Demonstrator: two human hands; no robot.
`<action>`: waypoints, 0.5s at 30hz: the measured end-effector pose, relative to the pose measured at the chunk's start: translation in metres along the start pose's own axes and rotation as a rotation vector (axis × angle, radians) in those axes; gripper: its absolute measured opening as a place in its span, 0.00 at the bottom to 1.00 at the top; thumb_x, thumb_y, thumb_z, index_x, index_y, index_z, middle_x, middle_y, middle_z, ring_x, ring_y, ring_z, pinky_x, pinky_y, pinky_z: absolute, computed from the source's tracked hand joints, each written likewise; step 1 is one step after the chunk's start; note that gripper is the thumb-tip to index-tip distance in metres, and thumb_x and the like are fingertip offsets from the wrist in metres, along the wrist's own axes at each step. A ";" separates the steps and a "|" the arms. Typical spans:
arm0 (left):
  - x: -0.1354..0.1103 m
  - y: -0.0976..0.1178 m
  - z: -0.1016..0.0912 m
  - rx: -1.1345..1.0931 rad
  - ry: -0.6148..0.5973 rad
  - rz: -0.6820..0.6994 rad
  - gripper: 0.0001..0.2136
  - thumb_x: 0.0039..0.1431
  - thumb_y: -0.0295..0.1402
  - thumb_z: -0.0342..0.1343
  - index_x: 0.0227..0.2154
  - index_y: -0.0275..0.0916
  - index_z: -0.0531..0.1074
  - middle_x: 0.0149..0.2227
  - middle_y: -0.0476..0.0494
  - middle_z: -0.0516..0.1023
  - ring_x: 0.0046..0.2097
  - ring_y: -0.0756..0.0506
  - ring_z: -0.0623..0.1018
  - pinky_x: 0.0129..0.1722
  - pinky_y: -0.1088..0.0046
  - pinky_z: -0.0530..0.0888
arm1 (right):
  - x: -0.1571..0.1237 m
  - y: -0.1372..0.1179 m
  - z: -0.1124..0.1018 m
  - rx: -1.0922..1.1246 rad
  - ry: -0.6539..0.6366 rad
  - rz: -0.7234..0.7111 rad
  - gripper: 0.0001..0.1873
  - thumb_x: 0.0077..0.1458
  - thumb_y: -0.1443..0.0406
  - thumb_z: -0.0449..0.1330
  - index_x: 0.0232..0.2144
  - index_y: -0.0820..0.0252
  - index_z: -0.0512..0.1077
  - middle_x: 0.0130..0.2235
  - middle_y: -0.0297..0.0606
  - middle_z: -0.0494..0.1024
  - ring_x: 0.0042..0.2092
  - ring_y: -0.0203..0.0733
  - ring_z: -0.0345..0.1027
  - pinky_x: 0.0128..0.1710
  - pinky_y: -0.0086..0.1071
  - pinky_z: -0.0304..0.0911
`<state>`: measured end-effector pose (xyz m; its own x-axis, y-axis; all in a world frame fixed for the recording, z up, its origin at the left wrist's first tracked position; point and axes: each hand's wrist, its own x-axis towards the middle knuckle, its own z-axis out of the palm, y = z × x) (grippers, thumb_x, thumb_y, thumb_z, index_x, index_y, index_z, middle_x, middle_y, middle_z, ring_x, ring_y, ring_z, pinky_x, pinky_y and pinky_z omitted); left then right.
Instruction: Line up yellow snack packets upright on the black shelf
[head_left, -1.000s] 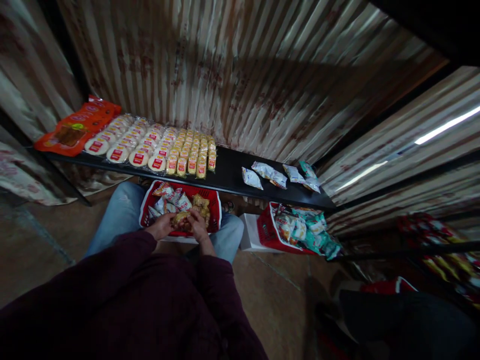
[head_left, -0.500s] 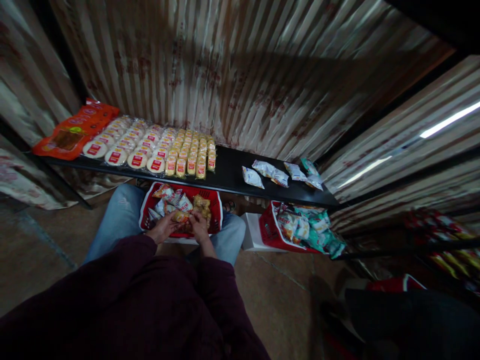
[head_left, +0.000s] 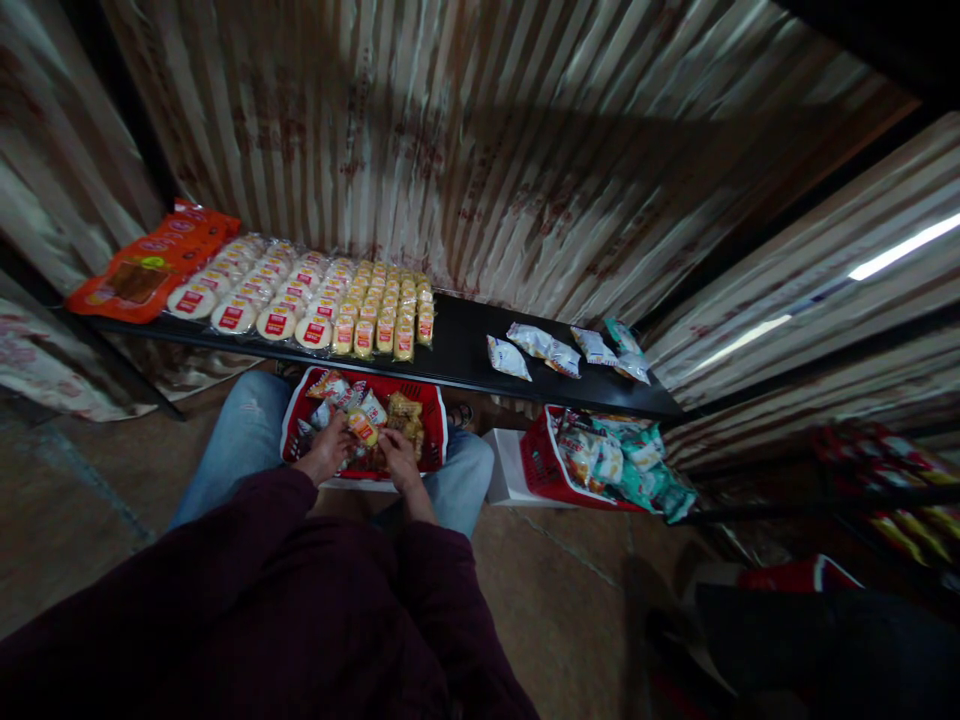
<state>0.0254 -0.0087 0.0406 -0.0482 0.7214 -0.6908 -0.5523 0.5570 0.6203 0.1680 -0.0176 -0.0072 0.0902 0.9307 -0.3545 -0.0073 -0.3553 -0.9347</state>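
Between my knees sits a red basket [head_left: 436,420] with a white rim, holding white snack bags [head_left: 373,407] and yellow wrapped snacks [head_left: 406,412]. Over it, a small yellow packaged cake [head_left: 363,428] with a red label is held between my two hands. My left hand [head_left: 328,448] is closed on its left end. My right hand [head_left: 398,455] pinches its right edge. On the black shelf [head_left: 459,345] just beyond are rows of similar yellow packaged cakes [head_left: 384,325] and round white packaged cakes [head_left: 275,318].
An orange pouch [head_left: 142,275] lies at the shelf's left end. Several silver-white bags [head_left: 544,348] lie towards its right. A second red basket [head_left: 541,455] with green and white bags stands to the right beside a white box [head_left: 505,462]. A striped curtain [head_left: 420,130] hangs behind.
The yellow packaged cake has been turned so its label faces up more and it shows more plainly. My hands stay over the basket, and the view has shifted slightly.
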 end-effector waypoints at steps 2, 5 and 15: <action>0.000 0.001 0.004 0.005 -0.028 -0.011 0.08 0.59 0.33 0.51 0.28 0.35 0.68 0.20 0.48 0.71 0.22 0.52 0.73 0.23 0.79 0.68 | 0.001 0.000 0.000 -0.003 0.018 0.008 0.14 0.48 0.56 0.58 0.36 0.55 0.73 0.27 0.31 0.76 0.30 0.38 0.69 0.32 0.30 0.66; 0.000 0.001 0.008 0.038 -0.078 0.000 0.01 0.51 0.26 0.56 0.27 0.35 0.69 0.20 0.49 0.72 0.23 0.52 0.73 0.25 0.79 0.68 | 0.002 0.001 -0.001 0.014 0.046 -0.007 0.14 0.47 0.56 0.58 0.35 0.56 0.73 0.26 0.32 0.75 0.32 0.39 0.70 0.33 0.30 0.66; 0.006 -0.002 0.015 0.243 -0.045 0.179 0.09 0.39 0.27 0.63 0.28 0.35 0.73 0.22 0.52 0.74 0.24 0.53 0.71 0.26 0.79 0.65 | 0.000 -0.001 -0.003 0.030 0.041 -0.044 0.14 0.46 0.57 0.59 0.35 0.56 0.74 0.33 0.33 0.77 0.36 0.39 0.70 0.37 0.31 0.68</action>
<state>0.0387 0.0006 0.0406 -0.0867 0.8316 -0.5486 -0.3231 0.4975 0.8051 0.1710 -0.0175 -0.0063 0.1318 0.9408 -0.3122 -0.0325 -0.3106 -0.9500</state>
